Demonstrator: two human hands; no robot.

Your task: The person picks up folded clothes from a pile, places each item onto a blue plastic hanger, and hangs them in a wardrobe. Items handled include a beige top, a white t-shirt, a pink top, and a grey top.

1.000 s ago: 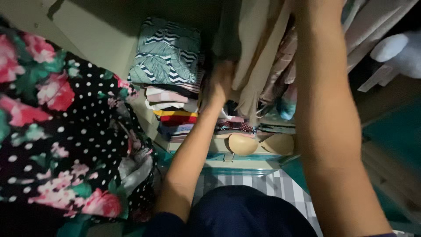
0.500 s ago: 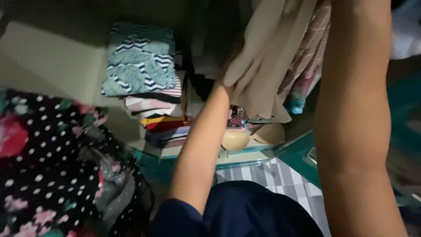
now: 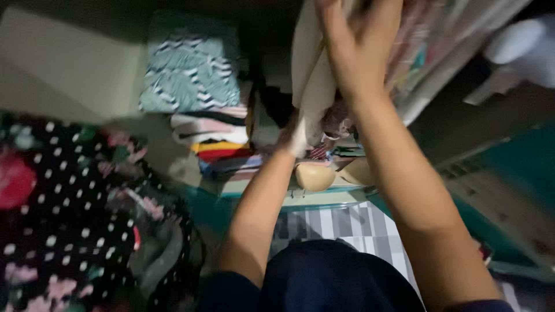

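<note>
Dim wardrobe interior, folded stack of patterned clothes (image 3: pixel 199 104) on its shelf at left. Right hand (image 3: pixel 358 43) clasps the hanging beige cloth garment (image 3: pixel 312 86) up high; left hand (image 3: pixel 298 136) pinches its lower edge. Judged step: handling this garment among the hanging ones; next move needs a firm two-handed grip.

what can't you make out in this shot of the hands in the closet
- Left hand, head view: fingers buried behind the beige garment, so its grip cannot be told.
- Right hand, head view: fingertips cut off by the top edge and motion-blurred.
- Folded stack, head view: lower layers dim and blurred; single pieces cannot be separated.
- Hanging clothes, head view: smeared by blur, tops cut off by the edge.
- Dotted floral cloth, head view: runs off the left edge.
</note>
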